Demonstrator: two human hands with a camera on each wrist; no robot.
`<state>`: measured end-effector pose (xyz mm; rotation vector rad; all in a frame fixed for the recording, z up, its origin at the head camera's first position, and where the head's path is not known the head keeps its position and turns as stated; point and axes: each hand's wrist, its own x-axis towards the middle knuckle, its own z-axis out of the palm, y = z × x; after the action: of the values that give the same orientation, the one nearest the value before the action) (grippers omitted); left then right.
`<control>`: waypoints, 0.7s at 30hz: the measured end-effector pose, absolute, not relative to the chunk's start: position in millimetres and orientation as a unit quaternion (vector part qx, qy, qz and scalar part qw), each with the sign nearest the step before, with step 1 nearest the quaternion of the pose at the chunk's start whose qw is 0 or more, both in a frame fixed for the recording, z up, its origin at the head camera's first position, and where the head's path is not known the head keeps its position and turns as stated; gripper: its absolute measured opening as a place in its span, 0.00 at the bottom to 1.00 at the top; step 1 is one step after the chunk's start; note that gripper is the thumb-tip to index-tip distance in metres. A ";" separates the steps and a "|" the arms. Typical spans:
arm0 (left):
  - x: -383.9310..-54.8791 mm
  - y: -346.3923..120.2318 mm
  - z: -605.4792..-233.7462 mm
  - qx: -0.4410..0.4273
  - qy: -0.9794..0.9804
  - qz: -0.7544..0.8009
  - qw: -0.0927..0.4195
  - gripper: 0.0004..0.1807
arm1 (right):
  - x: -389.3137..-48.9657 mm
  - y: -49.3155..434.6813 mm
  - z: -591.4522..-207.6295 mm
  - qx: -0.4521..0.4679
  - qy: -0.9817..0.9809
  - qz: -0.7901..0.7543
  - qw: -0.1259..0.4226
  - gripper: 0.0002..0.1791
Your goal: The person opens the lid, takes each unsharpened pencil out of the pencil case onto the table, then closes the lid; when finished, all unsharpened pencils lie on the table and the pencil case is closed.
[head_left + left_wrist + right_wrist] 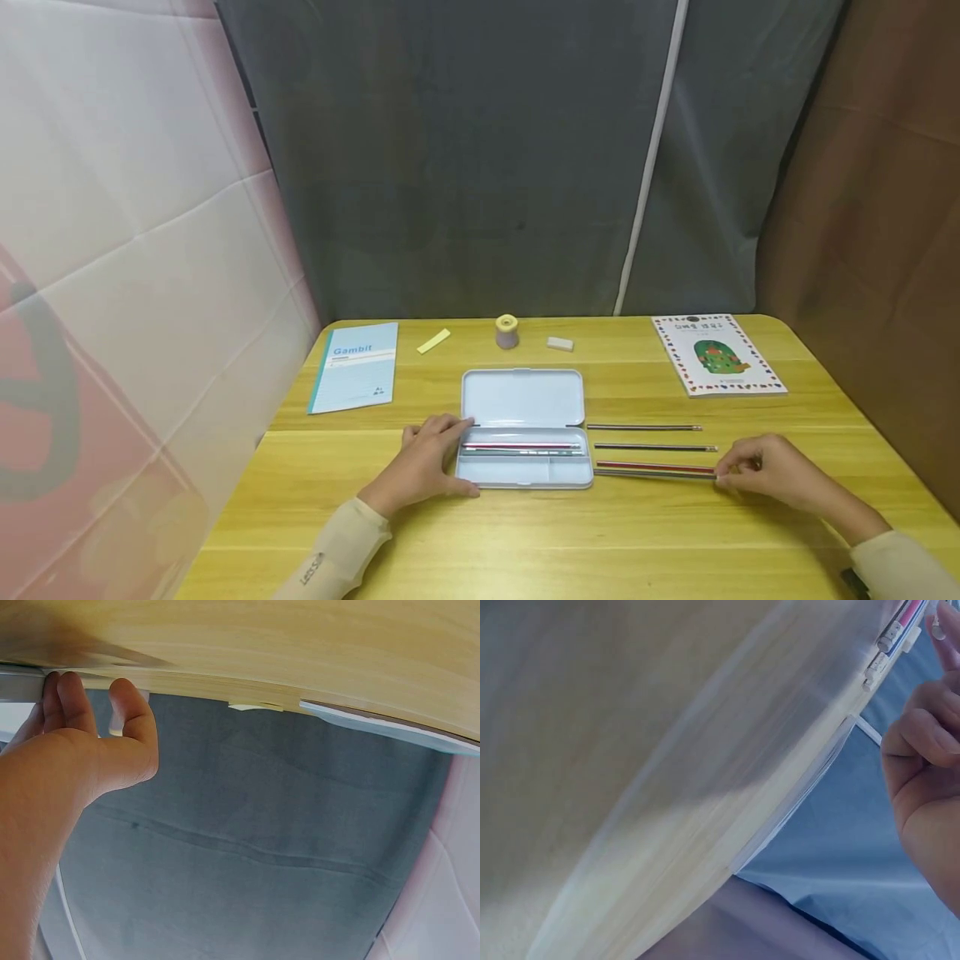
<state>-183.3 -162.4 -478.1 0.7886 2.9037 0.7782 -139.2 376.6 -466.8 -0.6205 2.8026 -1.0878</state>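
Note:
A pale blue pencil case (522, 398) lies opened out in the head view, a red pencil (517, 446) and other slim pencils in its tray. My left hand (426, 462) holds the case's left end, thumb at the front corner and index finger near the hinge. To the right of the case, two dark pencils (643, 427) lie apart on the table. Nearer to me is a red pencil (660, 467), beside a dark pencil (652, 474) whose right end my right hand (772, 475) pinches. In the right wrist view, pencil ends (891, 636) show beside the fingers.
Along the back of the wooden table (525, 542) are a blue notebook (360, 367), a yellow strip (433, 341), a small yellow-topped round object (507, 332) and a white eraser (560, 343). A white booklet (718, 354) lies at the back right. Dark cloth (465, 167) hangs behind.

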 end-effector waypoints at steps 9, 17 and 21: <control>-183.0 -161.9 -476.9 0.253 0.933 0.253 0.023 0.59 | -141.1 374.5 -472.1 -0.200 0.916 -0.344 0.059 0.03; -183.7 -162.2 -477.4 0.253 0.934 0.251 0.021 0.60 | -141.0 369.1 -470.0 -0.174 0.926 -0.329 0.060 0.04; -183.2 -162.3 -477.8 0.255 0.933 0.254 0.020 0.59 | -140.4 358.4 -466.8 -0.158 0.926 -0.343 0.009 0.02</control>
<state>-183.2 -162.3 -477.8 0.7923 2.8939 0.7885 -140.4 358.4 -466.8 -0.4952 2.8926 -1.0717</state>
